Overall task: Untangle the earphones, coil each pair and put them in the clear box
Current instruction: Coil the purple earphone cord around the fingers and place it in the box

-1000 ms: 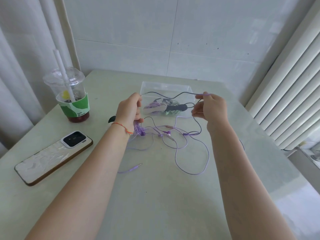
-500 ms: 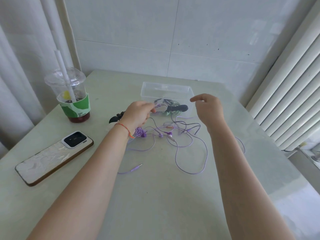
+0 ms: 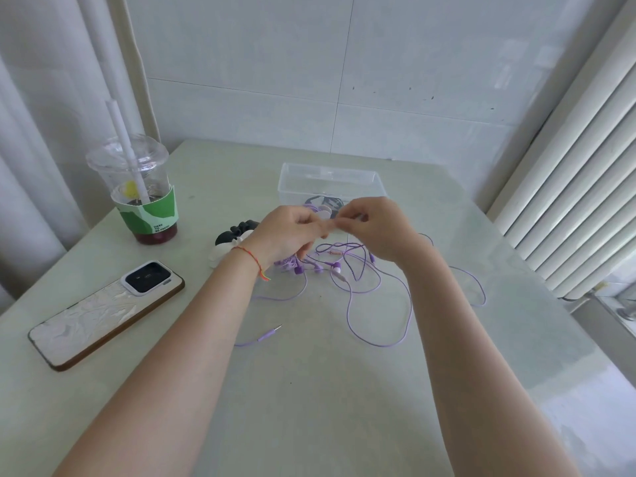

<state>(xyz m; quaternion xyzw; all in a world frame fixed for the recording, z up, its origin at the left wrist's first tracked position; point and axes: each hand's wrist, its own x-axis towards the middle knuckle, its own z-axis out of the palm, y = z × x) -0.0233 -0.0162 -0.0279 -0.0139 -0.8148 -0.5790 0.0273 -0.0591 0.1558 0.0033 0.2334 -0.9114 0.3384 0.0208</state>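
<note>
A tangle of purple earphones (image 3: 347,266) lies on the pale table, its cable looping toward me and its jack plug (image 3: 270,335) lying loose near my left forearm. Behind it stands the clear box (image 3: 330,166) with coiled earphones (image 3: 327,202) inside. My left hand (image 3: 285,232) and right hand (image 3: 375,228) meet fingertip to fingertip just in front of the box, above the tangle. Both pinch a thin piece of earphone cable that is hard to make out. A small bunch of purple cable (image 3: 287,265) sits under my left wrist.
A phone (image 3: 103,311) lies face down at the left. A lidded drink cup with a straw (image 3: 144,201) stands at the back left. A small black and white object (image 3: 229,241) sits beside my left wrist. White slats (image 3: 568,201) line the right side.
A second ago my hands held a dark cable stretched apart over the box. They let it go, and now they have come together in front of the box, fingertips pinching.
</note>
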